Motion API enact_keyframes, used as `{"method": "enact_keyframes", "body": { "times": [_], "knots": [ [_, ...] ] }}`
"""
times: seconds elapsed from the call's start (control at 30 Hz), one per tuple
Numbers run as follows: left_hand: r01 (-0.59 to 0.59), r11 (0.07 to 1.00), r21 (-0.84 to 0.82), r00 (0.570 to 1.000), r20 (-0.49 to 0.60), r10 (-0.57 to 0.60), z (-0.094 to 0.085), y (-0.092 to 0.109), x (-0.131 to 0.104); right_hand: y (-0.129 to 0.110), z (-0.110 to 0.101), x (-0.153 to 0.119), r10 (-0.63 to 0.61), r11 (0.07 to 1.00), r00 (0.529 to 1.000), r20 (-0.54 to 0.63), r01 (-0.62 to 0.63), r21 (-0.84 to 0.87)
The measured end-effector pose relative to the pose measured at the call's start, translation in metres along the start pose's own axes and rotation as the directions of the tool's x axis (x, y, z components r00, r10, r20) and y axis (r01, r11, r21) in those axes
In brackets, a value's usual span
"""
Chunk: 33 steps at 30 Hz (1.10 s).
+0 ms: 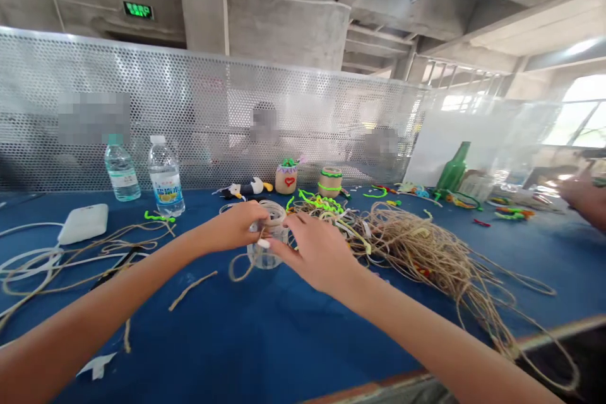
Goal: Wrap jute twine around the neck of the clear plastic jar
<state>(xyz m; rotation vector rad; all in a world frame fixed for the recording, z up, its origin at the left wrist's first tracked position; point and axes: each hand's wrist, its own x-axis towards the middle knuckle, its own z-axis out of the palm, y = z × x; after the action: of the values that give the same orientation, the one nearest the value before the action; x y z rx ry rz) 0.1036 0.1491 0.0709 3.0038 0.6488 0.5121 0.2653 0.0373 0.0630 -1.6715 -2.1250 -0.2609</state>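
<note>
A clear glass jar (266, 257) stands on the blue table, with twine (274, 213) wound around its upper part. My left hand (239, 226) holds the jar's near left side at the rim, fingers closed on it. From the right, my right hand (315, 249) has its fingers pressed against the twine and the jar's side, its thumb toward the front. A loop of loose twine (240, 274) hangs at the jar's lower left. The ends of some fingers are hidden behind the jar.
A large heap of twine (416, 243) lies to the right. Two water bottles (124, 177) and a white box (84, 224) are at the left. Decorated jars (286, 180) and a green bottle (453, 170) stand farther back. Another person's hand (584, 199) shows at far right.
</note>
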Motion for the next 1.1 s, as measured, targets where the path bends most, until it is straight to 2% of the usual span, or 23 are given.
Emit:
{"method": "enact_keyframes", "body": {
  "times": [0.07,0.17,0.23,0.33,0.47,0.57,0.63,0.77,0.87,0.97,1.1],
  "knots": [
    [-0.01,0.998,-0.062,1.0,0.003,0.01,0.005,0.006,0.004,-0.008,0.015,0.009,0.083,0.985,0.996,-0.017,-0.08,0.154],
    [0.006,0.989,-0.147,1.0,0.028,-0.002,0.009,0.01,0.008,-0.001,0.03,0.018,0.155,0.908,0.986,-0.054,-0.121,0.402],
    [0.012,0.987,-0.161,0.999,0.034,-0.007,0.009,0.009,0.01,0.004,0.036,0.019,0.189,0.872,0.978,-0.092,-0.124,0.473],
    [-0.016,0.986,-0.166,0.999,0.029,0.021,0.008,0.008,0.011,0.005,0.037,0.016,0.168,0.89,0.972,-0.163,-0.079,0.449],
    [-0.03,0.987,-0.16,0.999,0.026,0.035,0.005,0.008,0.007,0.007,0.029,0.014,0.043,0.955,0.974,-0.221,0.025,0.296],
    [-0.025,0.996,-0.09,0.999,0.046,0.029,-0.004,0.003,-0.002,0.019,0.022,0.013,-0.035,0.976,0.964,-0.263,0.089,0.199],
    [-0.043,0.996,-0.08,0.995,0.084,0.05,-0.014,-0.004,-0.01,0.029,0.02,0.011,-0.048,0.974,0.965,-0.259,0.103,0.2],
    [-0.066,0.987,-0.146,0.985,0.146,0.087,-0.034,-0.021,-0.028,0.037,0.019,0.008,-0.027,0.939,0.978,-0.207,0.096,0.33],
    [-0.036,0.986,-0.162,0.98,0.186,0.067,-0.038,-0.024,-0.034,0.036,0.024,0.012,0.118,0.832,0.99,-0.08,-0.055,0.552],
    [-0.004,0.989,-0.147,0.985,0.172,0.03,-0.029,-0.017,-0.031,0.038,0.03,0.024,0.207,0.706,0.972,0.115,-0.23,0.67],
    [-0.009,0.994,-0.105,0.999,0.038,0.013,-0.012,-0.011,-0.023,0.048,0.025,0.042,0.159,0.605,0.945,0.287,-0.323,0.728]
  ]
}}
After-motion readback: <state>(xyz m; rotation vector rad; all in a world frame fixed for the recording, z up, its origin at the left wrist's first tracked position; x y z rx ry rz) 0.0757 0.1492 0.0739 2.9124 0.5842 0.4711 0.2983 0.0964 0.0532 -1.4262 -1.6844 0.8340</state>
